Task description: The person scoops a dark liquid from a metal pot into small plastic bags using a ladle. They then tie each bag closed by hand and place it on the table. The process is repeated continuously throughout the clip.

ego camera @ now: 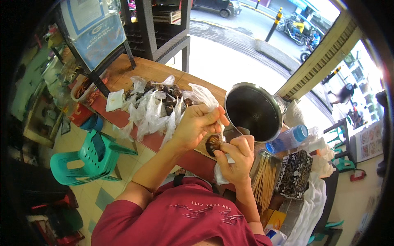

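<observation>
My left hand point(197, 124) pinches the gathered neck of a clear plastic bag point(204, 96), whose loose top puffs out above my fingers. Dark brown contents fill the small bulging bottom of this bag point(214, 145), which hangs between my hands. My right hand point(237, 156) grips at the twisted part just over the bulge, thumb and forefinger touching it. To the left lies a pile of knotted plastic bags point(154, 106) with dark brown contents. A deep metal pot point(254, 113) with dark liquid inside stands just beyond my hands.
Wooden sticks point(264, 181) fill a tray on the right, beside a patterned tip box point(295, 175) and a blue-capped plastic container point(286, 139). A framed sign point(95, 40) stands at the table's left end. Green plastic chairs point(89, 156) are on the floor at left.
</observation>
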A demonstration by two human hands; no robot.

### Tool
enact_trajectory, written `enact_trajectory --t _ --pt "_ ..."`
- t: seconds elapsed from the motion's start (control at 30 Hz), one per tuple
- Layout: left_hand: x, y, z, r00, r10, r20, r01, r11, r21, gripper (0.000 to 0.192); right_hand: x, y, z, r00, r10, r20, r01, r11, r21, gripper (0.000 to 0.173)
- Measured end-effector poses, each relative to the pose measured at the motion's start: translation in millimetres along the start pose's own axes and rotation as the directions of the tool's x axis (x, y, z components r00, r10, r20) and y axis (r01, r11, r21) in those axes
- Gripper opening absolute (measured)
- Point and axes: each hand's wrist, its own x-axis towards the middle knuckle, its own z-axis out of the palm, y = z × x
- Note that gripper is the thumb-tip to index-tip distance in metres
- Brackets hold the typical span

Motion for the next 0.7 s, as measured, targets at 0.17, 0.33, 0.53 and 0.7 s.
enact_trajectory --t 0.17,0.33,0.53,0.7 --pt "-6.8 -8.4 13.1 0.989 0.123 0.078 -0.141 0.947 0.289 0.022 1.5 0.9 12.6 0.985 0.054 -0.163 -0.055 0.998 -0.004 0.024" --pt "-14.7 -17.1 21.9 0.991 0.133 0.0 -0.124 0.919 0.375 0.015 -8.5 0.4 13.1 0.854 0.505 -0.128 -0.483 0.86 0.168 0.016" --pt "-16.9 -31.3 4.5 0.998 0.058 -0.037 -0.042 0.94 0.34 0.015 -24.9 21.2 11.6 0.872 0.478 0.105 -0.489 0.844 0.22 0.012" --pt "-20.7 -41.6 -13.5 0.999 -0.004 -0.032 0.015 0.941 0.339 0.015 -39.4 31.2 24.2 0.812 0.565 0.146 -0.582 0.77 0.26 0.01"
